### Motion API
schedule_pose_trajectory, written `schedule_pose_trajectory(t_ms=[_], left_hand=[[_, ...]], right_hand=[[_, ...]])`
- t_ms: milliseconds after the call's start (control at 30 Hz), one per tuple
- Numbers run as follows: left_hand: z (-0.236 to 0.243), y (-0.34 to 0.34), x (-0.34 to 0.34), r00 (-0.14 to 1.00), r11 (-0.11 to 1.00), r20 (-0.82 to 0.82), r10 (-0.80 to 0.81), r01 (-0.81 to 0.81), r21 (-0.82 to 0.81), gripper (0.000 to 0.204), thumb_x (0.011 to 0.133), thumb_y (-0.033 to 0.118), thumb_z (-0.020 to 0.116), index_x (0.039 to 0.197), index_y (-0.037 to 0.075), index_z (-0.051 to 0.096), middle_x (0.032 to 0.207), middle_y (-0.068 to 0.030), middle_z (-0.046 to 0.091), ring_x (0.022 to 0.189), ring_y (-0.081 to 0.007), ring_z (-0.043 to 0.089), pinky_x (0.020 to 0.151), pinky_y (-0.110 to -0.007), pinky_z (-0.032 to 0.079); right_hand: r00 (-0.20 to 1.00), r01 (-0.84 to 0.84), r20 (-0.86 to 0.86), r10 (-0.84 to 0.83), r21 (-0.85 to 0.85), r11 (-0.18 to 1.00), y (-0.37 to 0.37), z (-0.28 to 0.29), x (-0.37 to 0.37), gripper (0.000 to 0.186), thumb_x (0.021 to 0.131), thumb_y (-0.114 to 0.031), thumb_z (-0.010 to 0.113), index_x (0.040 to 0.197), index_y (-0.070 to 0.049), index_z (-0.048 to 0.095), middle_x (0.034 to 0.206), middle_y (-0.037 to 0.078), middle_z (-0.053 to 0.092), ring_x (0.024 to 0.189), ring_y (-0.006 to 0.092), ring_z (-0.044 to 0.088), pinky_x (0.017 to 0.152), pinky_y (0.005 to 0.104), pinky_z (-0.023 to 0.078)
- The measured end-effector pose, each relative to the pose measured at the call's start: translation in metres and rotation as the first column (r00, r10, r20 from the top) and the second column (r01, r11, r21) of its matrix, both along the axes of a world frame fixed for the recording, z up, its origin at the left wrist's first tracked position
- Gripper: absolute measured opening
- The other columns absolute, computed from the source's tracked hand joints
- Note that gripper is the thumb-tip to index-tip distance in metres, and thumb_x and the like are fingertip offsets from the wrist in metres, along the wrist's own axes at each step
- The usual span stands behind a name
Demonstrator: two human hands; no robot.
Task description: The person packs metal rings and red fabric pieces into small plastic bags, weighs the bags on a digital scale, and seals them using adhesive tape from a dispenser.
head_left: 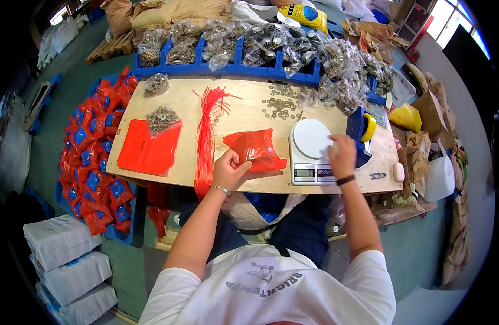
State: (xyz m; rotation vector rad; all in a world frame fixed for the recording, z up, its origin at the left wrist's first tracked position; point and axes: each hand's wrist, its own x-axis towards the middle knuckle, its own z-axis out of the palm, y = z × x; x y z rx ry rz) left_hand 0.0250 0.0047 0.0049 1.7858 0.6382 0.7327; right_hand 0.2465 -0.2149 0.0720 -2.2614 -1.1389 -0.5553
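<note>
Near the lower middle of the frame, the left hand [231, 172] is seen at the front edge of the desk [184, 93], with the lower left part of a red bag [256, 147] pinched between thumb and curled fingers. The bag is laid on the desk up and to the right of that hand, its long axis slanted gently from upper left to lower right. By the right hand [343, 158] the bag is not touched; it lies to that hand's left, with the white scale [301, 177] set between them. The right hand is bent at the right rim of the scale's pan; whether anything is grasped there cannot be told. Just beyond, right of the pan, a blue tape dispenser [354, 130] is placed. Left of the bag, red strips [206, 141] are bunched lengthwise. Farther up, loose washers [282, 112] are scattered, and blue bins [233, 68] are lined up behind.
</note>
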Motion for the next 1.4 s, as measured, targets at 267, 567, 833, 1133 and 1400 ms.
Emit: schedule_pose_trajectory(t_ms=[267, 567, 833, 1133, 1400], left_hand=[[0.001, 0.001, 0.0, 1.0, 1.0, -0.013, -0.008, 0.008, -0.011, 0.037, 0.065, 0.021, 0.076, 0.064, 0.008, 0.042, 0.054, 0.0031, 0.036, 0.049, -0.0067, 0.031, 0.044, -0.023, 0.03], [-0.001, 0.002, -0.001, 1.0, 1.0, 0.016, -0.015, 0.015, -0.026, 0.037, 0.065, 0.022, 0.076, 0.064, 0.008, 0.042, 0.055, 0.0034, 0.037, 0.05, -0.0065, 0.033, 0.045, -0.022, 0.031], [0.0, 0.001, 0.0, 1.0, 1.0, 0.014, -0.009, 0.009, -0.02, 0.037, 0.066, 0.021, 0.076, 0.064, 0.008, 0.041, 0.055, 0.0044, 0.035, 0.05, -0.0055, 0.031, 0.045, -0.021, 0.029], [-0.007, 0.002, 0.004, 0.997, 1.0, 0.075, -0.022, 0.023, -0.015, 0.037, 0.066, 0.02, 0.076, 0.064, 0.008, 0.04, 0.055, 0.0041, 0.034, 0.05, -0.0055, 0.03, 0.044, -0.022, 0.028], [0.001, 0.001, -0.001, 1.0, 1.0, -0.006, -0.002, 0.002, -0.03, 0.037, 0.066, 0.02, 0.076, 0.064, 0.009, 0.04, 0.054, 0.0049, 0.033, 0.049, -0.0054, 0.029, 0.044, -0.022, 0.028]], right_hand=[[0.892, 0.374, -0.313, -0.326, 0.104, 0.922, -0.112, -0.011, 0.09, 0.019, 0.076, -0.011, 0.06, 0.093, -0.002, 0.059, 0.078, 0.007, 0.054, 0.075, 0.0207, 0.053, 0.072, 0.031, 0.044], [0.275, 0.56, -0.96, -0.042, 0.125, 0.819, -0.1, 0.01, 0.082, 0.011, 0.078, -0.018, 0.061, 0.083, -0.008, 0.059, 0.062, -0.007, 0.044, 0.044, 0.0028, 0.031, 0.035, 0.0191, 0.02], [0.151, 0.639, -0.985, 0.088, 0.165, 0.751, -0.1, 0.0, 0.087, 0.007, 0.078, -0.015, 0.061, 0.081, -0.009, 0.059, 0.06, -0.007, 0.043, 0.041, 0.0036, 0.031, 0.032, 0.0183, 0.02], [0.27, 0.566, -0.862, 0.429, 0.502, 0.653, -0.11, -0.013, 0.073, 0.008, 0.082, -0.012, 0.058, 0.089, -0.01, 0.057, 0.074, -0.004, 0.053, 0.063, 0.0067, 0.048, 0.056, 0.0229, 0.042], [-0.072, 0.602, -0.65, 0.756, 0.576, 0.553, -0.126, -0.047, 0.018, 0.018, 0.086, -0.02, 0.056, 0.097, -0.006, 0.056, 0.098, 0.005, 0.059, 0.097, 0.0215, 0.054, 0.074, 0.032, 0.047]])
